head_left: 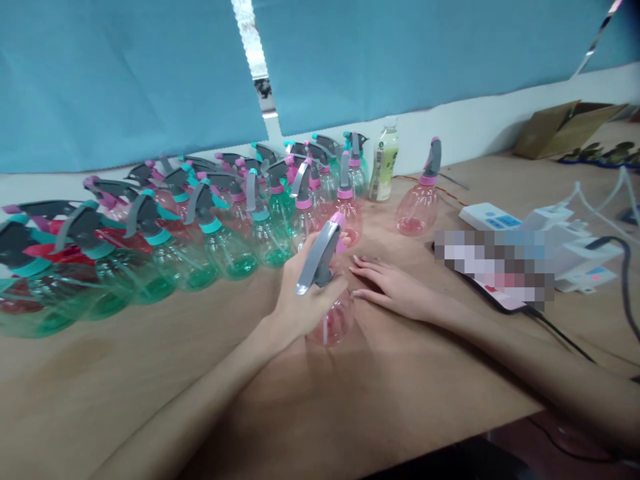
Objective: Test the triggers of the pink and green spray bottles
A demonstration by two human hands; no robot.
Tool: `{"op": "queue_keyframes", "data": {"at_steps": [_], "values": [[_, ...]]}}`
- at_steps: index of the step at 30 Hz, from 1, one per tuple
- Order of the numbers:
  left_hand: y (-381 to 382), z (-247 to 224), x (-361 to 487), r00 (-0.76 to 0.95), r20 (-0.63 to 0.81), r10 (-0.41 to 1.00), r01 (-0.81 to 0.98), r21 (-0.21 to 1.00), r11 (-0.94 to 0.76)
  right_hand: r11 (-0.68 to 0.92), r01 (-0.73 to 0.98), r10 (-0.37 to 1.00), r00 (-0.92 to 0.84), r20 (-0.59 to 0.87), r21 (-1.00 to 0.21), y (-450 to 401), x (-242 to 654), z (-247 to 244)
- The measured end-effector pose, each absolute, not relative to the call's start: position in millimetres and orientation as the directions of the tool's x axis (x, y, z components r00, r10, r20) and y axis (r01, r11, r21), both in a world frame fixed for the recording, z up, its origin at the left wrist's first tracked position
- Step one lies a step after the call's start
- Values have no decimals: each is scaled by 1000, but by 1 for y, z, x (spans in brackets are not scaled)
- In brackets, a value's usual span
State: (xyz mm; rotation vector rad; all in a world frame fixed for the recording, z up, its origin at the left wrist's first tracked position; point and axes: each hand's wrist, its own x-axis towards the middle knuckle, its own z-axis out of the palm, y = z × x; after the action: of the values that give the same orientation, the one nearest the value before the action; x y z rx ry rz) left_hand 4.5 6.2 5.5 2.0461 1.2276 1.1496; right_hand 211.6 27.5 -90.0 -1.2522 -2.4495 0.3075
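My left hand is wrapped round the neck of a pink spray bottle with a grey and pink trigger head, which stands upright on the brown table. My right hand lies palm down on the table just right of that bottle, its fingers spread and holding nothing. Behind my left hand stands another pink spray bottle. Several green spray bottles and pink ones fill the table's left and back. One pink spray bottle stands apart, beyond my right hand.
A labelled drink bottle stands by the wall. To the right are a phone with a cable, a white power strip with plugged-in chargers, and an open cardboard box. Dark cables run over the right side.
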Motion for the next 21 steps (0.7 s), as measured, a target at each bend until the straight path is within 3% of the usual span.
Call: {"op": "queue_keyframes", "data": {"at_steps": [5,21], "values": [[4,0,4,265,458,849,381,759,-528,575,728,818,-529,227,-373,27,212,-90],[5,-3,4,274,503,820,400,715,-573,577,722,816,-537,216,-383,26,212,-89]]}}
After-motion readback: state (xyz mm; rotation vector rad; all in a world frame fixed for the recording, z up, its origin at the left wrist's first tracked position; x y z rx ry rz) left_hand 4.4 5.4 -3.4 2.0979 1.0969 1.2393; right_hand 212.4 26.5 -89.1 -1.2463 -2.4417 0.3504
